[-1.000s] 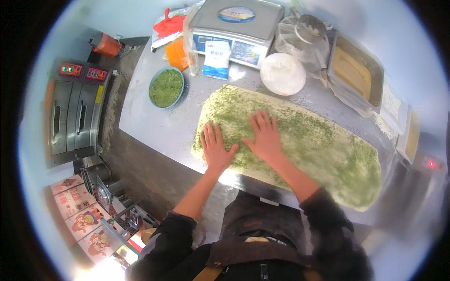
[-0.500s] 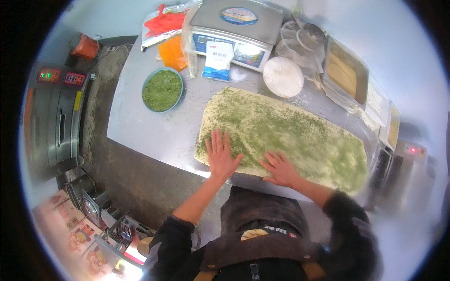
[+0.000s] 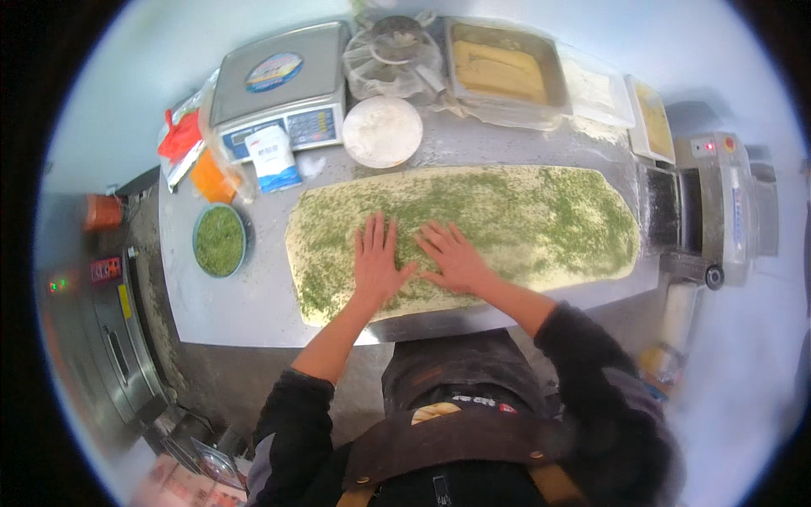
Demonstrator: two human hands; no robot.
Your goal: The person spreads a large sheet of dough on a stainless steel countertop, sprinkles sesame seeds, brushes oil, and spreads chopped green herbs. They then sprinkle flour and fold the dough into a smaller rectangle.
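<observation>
Right hand [image 3: 457, 260] moved nearer left hand [image 3: 378, 264], both spread on dough [image 3: 507, 221], printed packet [image 3: 274, 159] (partly blue) by scale [image 3: 283, 93]

Grey table [image 3: 253, 313], read as a clock face: green-flecked dough sheet [image 3: 507, 226] across the middle; blue bowl [image 3: 245, 245] of chopped greens [image 3: 219, 239] at nine; white-and-blue packet [image 3: 274, 159] at ten; scale [image 3: 279, 95] at eleven; white dish [image 3: 382, 163] at twelve; metal pan [image 3: 558, 78] at one.

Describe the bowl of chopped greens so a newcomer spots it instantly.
Find the grey table, with a long green-speckled dough sheet spread across it. Just off the dough's left end, on the near side of the orange item, sits a round blue bowl. Unlike the white dish of pale powder by the scale, it holds chopped greens.
</observation>
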